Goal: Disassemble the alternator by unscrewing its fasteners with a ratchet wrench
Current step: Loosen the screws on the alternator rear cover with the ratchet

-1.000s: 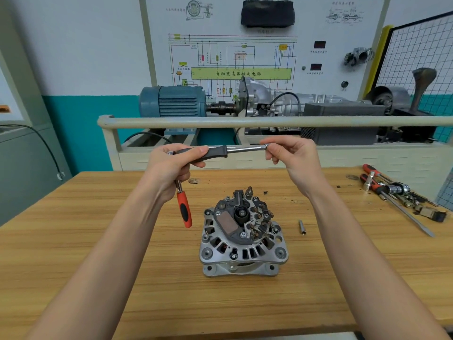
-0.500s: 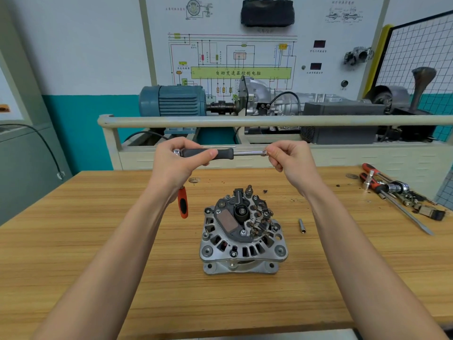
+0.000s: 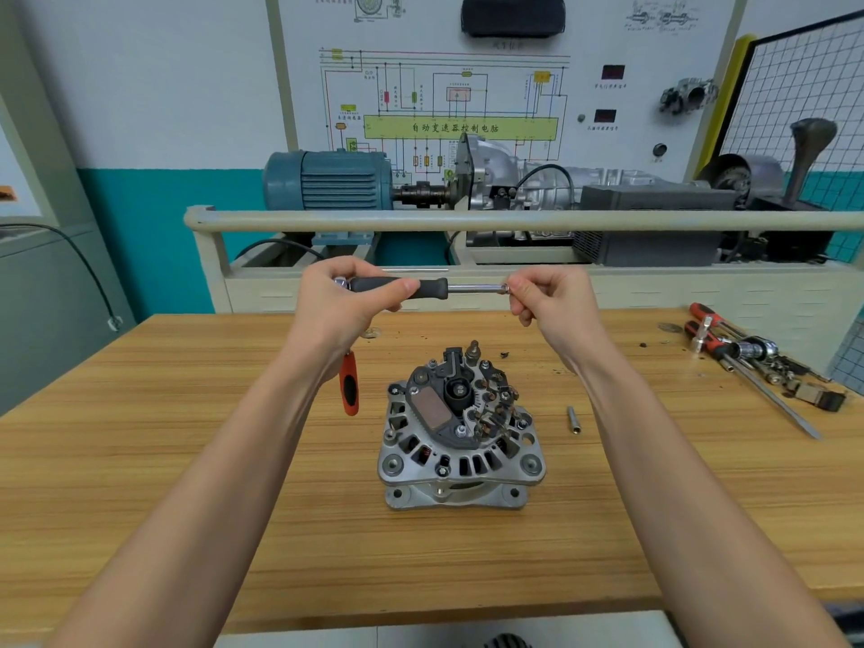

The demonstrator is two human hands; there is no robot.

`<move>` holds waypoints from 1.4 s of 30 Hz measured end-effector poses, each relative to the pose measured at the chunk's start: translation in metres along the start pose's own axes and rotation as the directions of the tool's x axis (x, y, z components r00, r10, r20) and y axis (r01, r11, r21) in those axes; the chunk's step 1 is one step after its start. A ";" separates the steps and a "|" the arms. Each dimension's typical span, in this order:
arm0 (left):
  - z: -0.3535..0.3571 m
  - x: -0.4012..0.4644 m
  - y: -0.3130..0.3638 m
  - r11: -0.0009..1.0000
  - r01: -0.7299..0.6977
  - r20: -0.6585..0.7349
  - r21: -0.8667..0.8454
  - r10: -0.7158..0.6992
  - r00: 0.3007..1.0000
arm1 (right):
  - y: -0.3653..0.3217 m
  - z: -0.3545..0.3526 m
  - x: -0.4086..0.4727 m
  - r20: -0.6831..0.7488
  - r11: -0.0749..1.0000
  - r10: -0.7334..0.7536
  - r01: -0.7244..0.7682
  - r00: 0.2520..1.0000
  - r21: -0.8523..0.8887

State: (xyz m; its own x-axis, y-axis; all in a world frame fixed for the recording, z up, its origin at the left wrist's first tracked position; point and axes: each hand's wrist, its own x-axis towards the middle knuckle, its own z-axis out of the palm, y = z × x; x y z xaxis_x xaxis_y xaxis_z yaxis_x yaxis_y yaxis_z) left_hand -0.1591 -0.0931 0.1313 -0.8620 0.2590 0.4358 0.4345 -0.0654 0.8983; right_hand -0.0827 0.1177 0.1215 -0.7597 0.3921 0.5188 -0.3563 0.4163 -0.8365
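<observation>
The grey alternator (image 3: 460, 427) stands on the wooden table (image 3: 187, 437), its rear face up with the black regulator and several small fasteners showing. Above and behind it my left hand (image 3: 341, 311) grips the black handle of a driver bar (image 3: 430, 288) held level, and also holds a ratchet wrench whose orange and black handle (image 3: 349, 385) hangs down below the palm. My right hand (image 3: 551, 306) pinches the metal tip of the bar's shaft at its right end. Both hands are in the air, well clear of the alternator.
A small metal socket (image 3: 573, 419) lies on the table right of the alternator. Red-handled tools, sockets and a long screwdriver (image 3: 757, 367) are heaped at the far right. A beige rail (image 3: 467, 220) and a training rig with a blue motor (image 3: 327, 180) stand behind the table.
The ratchet's orange handle has swung up under my left palm. Both hands shifted slightly, and the right fingers have closed tighter on the bar's tip.
</observation>
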 end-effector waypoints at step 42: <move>0.021 -0.010 0.102 0.353 0.598 0.377 -0.719 -0.525 0.763 | -0.047 0.065 -0.029 0.159 0.839 -0.543 0.526 0.825 0.136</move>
State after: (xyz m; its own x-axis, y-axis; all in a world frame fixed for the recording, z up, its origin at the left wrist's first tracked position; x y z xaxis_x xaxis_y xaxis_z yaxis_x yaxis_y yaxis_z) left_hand -0.1004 -0.0826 0.2176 -0.7876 0.5950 -0.1604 -0.5500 -0.5614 0.6183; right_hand -0.0793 0.0333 0.1342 -0.5195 -0.0331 0.8538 -0.7730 0.4441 -0.4531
